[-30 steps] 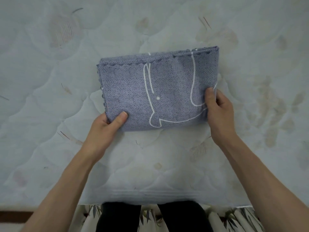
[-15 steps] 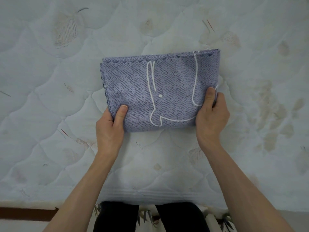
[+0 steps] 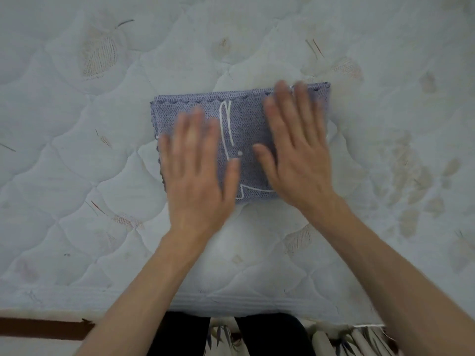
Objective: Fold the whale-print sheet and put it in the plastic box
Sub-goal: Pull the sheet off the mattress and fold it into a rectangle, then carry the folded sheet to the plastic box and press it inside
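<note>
Over the middle of the mattress, both hands lie flat, palms down, on the folded sheet. The left hand covers the sheet's left half, its heel past the near edge of the cloth and its fingers pointing away toward the far edge of the mattress. Those fingers are spread wide and straight, gripping nothing, with the thumb stretched out to the right across the cloth. The right hand sits on the right half, angled slightly leftward, fingertips reaching up to the sheet's far edge. Its fingers are likewise open and splayed, thumb pointing toward the left hand; the two thumbs are near one another but apart. Both hands are blurred, so finer detail of the fingertips cannot be told. Both forearms are bare and come in from the near edge of the mattress.

The sheet is a compact rectangle of several layers, blue-grey with a fine speckled weave and a white line drawing, partly hidden under the hands. A scalloped trim runs along its far edge and down its left side. It lies flat on the mattress, closer to the near edge than the far one. The mattress is white, quilted and stained.
</note>
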Tool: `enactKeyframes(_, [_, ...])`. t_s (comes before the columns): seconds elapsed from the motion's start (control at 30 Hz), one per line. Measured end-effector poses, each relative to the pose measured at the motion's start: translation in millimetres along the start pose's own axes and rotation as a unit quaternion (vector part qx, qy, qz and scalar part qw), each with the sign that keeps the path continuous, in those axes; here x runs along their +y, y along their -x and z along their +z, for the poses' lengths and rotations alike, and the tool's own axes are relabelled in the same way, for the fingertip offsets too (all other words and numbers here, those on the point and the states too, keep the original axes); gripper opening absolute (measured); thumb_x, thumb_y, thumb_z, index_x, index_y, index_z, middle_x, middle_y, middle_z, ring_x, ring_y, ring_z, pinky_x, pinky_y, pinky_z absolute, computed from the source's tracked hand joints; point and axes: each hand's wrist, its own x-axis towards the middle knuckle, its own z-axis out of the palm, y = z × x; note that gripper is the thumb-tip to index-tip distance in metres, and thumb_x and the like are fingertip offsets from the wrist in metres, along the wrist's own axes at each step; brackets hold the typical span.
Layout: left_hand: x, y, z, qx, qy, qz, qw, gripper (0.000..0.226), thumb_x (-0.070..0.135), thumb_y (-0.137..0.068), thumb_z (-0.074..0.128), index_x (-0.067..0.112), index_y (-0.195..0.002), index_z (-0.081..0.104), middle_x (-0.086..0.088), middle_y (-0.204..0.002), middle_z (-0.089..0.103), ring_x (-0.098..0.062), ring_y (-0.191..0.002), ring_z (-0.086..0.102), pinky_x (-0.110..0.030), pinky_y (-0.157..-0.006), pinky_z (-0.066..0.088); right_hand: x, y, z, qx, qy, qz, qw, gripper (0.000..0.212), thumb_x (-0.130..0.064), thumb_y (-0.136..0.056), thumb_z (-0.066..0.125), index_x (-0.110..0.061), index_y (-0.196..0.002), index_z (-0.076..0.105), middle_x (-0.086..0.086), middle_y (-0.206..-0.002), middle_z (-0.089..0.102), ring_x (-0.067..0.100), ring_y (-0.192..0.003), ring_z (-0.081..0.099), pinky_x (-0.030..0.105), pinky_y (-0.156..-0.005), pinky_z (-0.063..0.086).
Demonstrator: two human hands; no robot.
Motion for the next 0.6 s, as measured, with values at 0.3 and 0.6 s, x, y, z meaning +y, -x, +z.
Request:
enactKeyframes(0.3, [-46.7,-36.1,41.0,-0.101,-0.084,-0.042,0.99,0.077,0.059,-0.106,0.022,0.006,-0.162,0.016,-0.013,-0.17,0.014,-0.027,-0.158,0.009,-0.048,-0.129,0.009,52.8,-12.7,36.7,-0.103,0.036,0.051,0.993,0.089,-0.069,-0.099,0.034,-0.005,-0.159,0.021,0.012,-0.167,0.017,0.032,-0.155,0.01,0.054,-0.124,0.013])
enactKeyframes(0.6, [-49.8,-39.6,33.2,-0.126,-0.072,-0.122,0.982,0.075,0.054,-0.106,0.025,0.006,-0.163,0.012,-0.011,-0.171,0.009,-0.026,-0.159,0.006,-0.051,-0.128,0.007,53.1,-15.7,35.3,-0.124,-0.001,0.053,0.991,0.085,-0.065,-0.1,0.036,-0.005,-0.158,0.022,0.012,-0.167,0.017,0.032,-0.155,0.011,0.055,-0.124,0.012])
